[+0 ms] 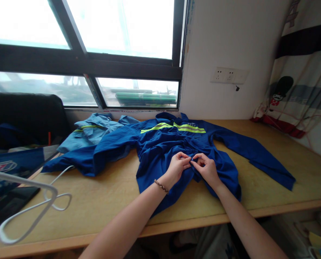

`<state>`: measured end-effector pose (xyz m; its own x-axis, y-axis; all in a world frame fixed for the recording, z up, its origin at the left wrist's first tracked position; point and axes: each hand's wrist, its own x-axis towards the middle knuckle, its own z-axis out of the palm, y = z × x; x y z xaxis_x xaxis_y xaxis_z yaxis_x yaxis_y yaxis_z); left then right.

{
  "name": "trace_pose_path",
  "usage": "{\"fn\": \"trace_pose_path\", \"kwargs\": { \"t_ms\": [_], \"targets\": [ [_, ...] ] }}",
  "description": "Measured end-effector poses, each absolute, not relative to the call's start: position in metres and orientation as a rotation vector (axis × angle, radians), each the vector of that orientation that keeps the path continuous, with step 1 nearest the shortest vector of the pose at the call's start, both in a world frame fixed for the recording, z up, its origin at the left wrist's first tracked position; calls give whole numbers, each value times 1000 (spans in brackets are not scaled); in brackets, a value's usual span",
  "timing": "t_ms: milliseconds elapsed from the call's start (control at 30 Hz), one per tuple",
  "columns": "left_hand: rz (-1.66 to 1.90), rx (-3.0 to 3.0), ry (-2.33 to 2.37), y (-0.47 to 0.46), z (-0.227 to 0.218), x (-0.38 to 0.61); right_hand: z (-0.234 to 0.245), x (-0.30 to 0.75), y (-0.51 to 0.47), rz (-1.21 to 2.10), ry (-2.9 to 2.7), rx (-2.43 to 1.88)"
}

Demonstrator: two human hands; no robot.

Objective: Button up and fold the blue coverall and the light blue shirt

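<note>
Blue work shirt point(155, 158) is where both hands meet: in the head view it lies front up on the wooden table point(117, 194), its collar point(167, 116) toward the window point(130, 28) and its hem toward the person. Laid this way, the front opening falls within easy reach of both arms, and the tabletop probably bears most of the cloth's weight, leaving the fingers free for fine work. The left hand point(175, 168) and the right hand point(208, 171) each pinch the front edge between thumb and finger, their tips almost touching; the two grips seem set so close so that a small spot can be steadied from both sides. What exactly sits between the tips is too small and too covered to tell.

The sleeves spread out to either side, seemingly clear of the working area, one of them against a light blue garment point(78, 142). A white cable point(54, 194) loops well apart from the hands.

The cloth is a deep, even blue. Yellow-green bands with a greyish centre line point(189, 128) cross the chest, with pale lettering just above on one side. The upper part lies fairly flat, while the lower front bunches into soft folds around the fingers.
</note>
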<state>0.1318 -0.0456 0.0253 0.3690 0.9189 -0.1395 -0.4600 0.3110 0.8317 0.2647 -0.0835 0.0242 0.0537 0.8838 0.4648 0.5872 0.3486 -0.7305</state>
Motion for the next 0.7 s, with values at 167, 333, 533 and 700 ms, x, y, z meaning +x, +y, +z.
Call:
{"fn": "trace_pose_path", "kwargs": {
  "t_ms": [167,333,533,700],
  "targets": [
    [1063,946,649,-45,24,132,29,265,-83,216,-1593,-1291],
    [1050,1086,619,-43,24,130,28,265,-83,279,-1551,-1195],
    [1020,1240,677,-40,24,129,21,268,-78,575,-1338,-1234],
    [1060,1474,684,-44,21,128,20,274,-72,679,-1214,-1257]
  ]
}}
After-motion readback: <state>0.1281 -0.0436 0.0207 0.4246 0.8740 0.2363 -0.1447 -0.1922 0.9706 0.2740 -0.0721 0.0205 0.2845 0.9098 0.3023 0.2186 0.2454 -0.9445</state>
